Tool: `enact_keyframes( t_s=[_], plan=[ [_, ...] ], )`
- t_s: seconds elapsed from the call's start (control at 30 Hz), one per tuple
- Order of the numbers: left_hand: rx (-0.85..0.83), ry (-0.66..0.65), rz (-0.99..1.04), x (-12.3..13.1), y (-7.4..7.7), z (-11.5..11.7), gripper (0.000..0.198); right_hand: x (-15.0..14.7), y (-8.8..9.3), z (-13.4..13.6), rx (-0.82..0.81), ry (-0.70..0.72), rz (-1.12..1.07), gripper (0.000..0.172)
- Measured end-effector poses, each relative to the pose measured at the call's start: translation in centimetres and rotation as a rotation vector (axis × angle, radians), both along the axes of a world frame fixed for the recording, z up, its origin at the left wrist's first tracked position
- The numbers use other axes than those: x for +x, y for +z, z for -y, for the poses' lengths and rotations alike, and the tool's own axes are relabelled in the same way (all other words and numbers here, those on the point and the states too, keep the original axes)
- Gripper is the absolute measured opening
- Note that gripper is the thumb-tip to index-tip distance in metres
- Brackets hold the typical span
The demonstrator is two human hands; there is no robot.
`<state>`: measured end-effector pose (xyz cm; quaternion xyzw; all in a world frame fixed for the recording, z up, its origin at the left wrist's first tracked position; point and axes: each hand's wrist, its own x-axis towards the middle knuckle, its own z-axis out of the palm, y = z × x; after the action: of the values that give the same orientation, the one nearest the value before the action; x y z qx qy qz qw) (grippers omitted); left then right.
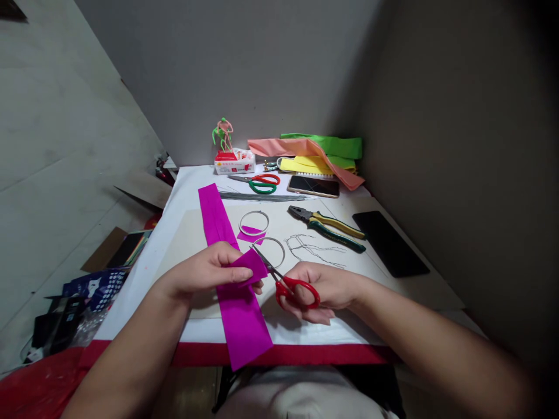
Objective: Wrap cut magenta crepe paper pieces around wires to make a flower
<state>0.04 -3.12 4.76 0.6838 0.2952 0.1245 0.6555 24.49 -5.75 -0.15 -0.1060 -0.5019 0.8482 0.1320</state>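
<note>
Pinched between thumb and fingers of my left hand (222, 269) is a small magenta paper piece (251, 265). Red-handled scissors (299, 293) sit in my right hand (323, 291), fingers through the loops. Their blades reach the right edge of the piece; I cannot tell how far they cut in. Below my left hand a long magenta paper strip (247, 331) runs from the board over the table's front edge. Two pale rings (254, 223) lie just beyond the hands, with a magenta scrap (251, 234) by them. A twisted wire figure (301, 244) lies right of the rings.
Pliers (327, 227) and a black slab (390, 243) lie to the right. Farther back are red-and-green scissors (257, 183), grey wires (262, 197), a phone (313, 186), folded coloured strips (314, 154) and a small pack (234, 163) under green and pink figures (223, 134).
</note>
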Motion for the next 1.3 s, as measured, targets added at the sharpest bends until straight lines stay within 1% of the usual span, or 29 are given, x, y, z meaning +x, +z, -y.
enact_keyframes(
  t_s=[0.13,0.37,0.5,0.57,0.63,0.7,0.73,0.8,0.87,0.9,0.93,1.0,1.13,1.23,1.3],
  plan=[
    [0.009,-0.004,-0.008,0.0,0.0,0.0,0.030,0.1,0.2,0.0,0.005,-0.008,0.012,0.056],
    [0.000,0.015,0.027,-0.2,-0.1,0.0,0.028,0.1,0.2,0.1,0.019,-0.026,0.040,0.054],
    [0.021,0.025,0.017,-0.1,0.1,0.0,0.027,0.2,0.3,0.1,0.035,-0.057,0.045,0.053],
    [0.009,0.065,0.005,-0.1,0.1,-0.1,0.027,0.2,0.4,0.1,0.053,-0.116,0.045,0.053],
    [-0.022,0.166,0.016,-0.1,0.0,-0.2,0.025,0.2,0.6,0.0,0.091,-0.203,0.094,0.050],
    [-0.031,0.322,0.052,-0.2,0.0,-0.4,0.023,0.1,0.8,0.0,0.191,-0.292,0.218,0.040],
    [-0.023,0.401,0.070,-0.2,-0.1,-0.5,0.022,0.0,0.9,0.1,0.286,-0.324,0.300,0.032],
    [0.000,0.537,0.097,-0.4,-0.1,-0.9,0.022,-0.3,0.9,0.3,0.574,-0.373,0.484,0.019],
    [0.005,0.637,0.112,-0.4,-0.2,-1.3,0.023,-0.7,0.7,0.6,0.887,-0.404,0.636,0.016],
    [-0.003,0.672,0.120,-0.4,-0.2,-1.5,0.023,-0.9,0.5,0.8,1.004,-0.411,0.688,0.015],
    [-0.014,0.697,0.131,-0.4,-0.3,-1.6,0.024,-1.1,0.3,0.9,1.086,-0.421,0.719,0.014],
    [-0.031,0.715,0.146,-0.3,-0.5,-1.7,0.025,-1.4,-0.2,1.1,1.172,-0.439,0.743,0.011],
    [-0.025,0.725,0.149,0.0,-0.8,-1.8,0.026,-1.5,-0.7,1.1,1.289,-0.471,0.832,0.012],
    [0.002,0.742,0.135,0.1,-0.9,-1.8,0.027,-1.6,-0.6,1.3,1.350,-0.464,0.909,0.010],
    [0.026,0.748,0.129,0.1,-1.0,-1.8,0.027,-1.8,-0.6,1.6,1.369,-0.460,0.923,0.010]
  ],
)
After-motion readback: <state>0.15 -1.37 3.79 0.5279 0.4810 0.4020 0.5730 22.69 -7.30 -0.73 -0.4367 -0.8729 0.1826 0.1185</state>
